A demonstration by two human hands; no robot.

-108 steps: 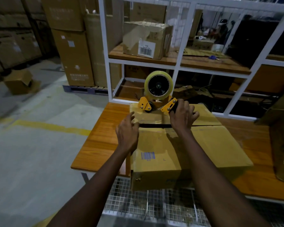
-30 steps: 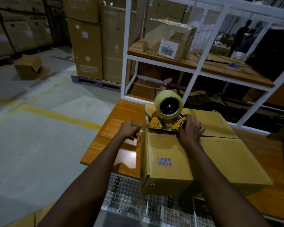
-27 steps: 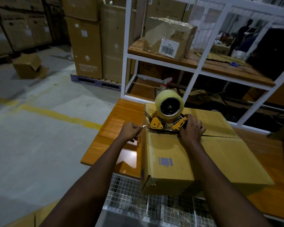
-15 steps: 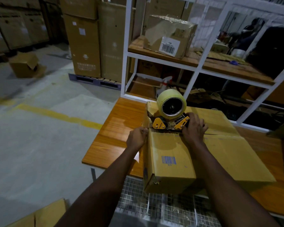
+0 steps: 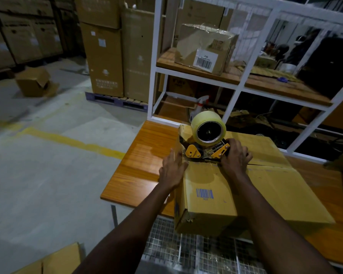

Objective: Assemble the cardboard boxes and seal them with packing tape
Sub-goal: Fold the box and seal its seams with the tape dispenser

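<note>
A closed cardboard box (image 5: pixel 216 186) with a blue barcode lies on the wooden table (image 5: pixel 145 159), its near end hanging over the table's front edge. A yellow tape dispenser (image 5: pixel 207 141) with a pale roll of tape sits on the box's top seam near the left end. My right hand (image 5: pixel 235 155) grips the dispenser's handle. My left hand (image 5: pixel 172 169) lies flat against the box's upper left edge, fingers pressed on the cardboard beside the dispenser's front.
A white shelf frame (image 5: pixel 236 86) stands behind the table with a taped box (image 5: pixel 204 48) on its wooden shelf. Stacked cartons on a pallet (image 5: pixel 115 52) are to the left. A loose box (image 5: pixel 35 82) lies on the concrete floor. A wire mesh rack (image 5: pixel 186 252) is below the table.
My left hand has moved from pinching tape beside the box to pressing flat on its left edge. The dispenser and my right hand stay near the seam's left end.
</note>
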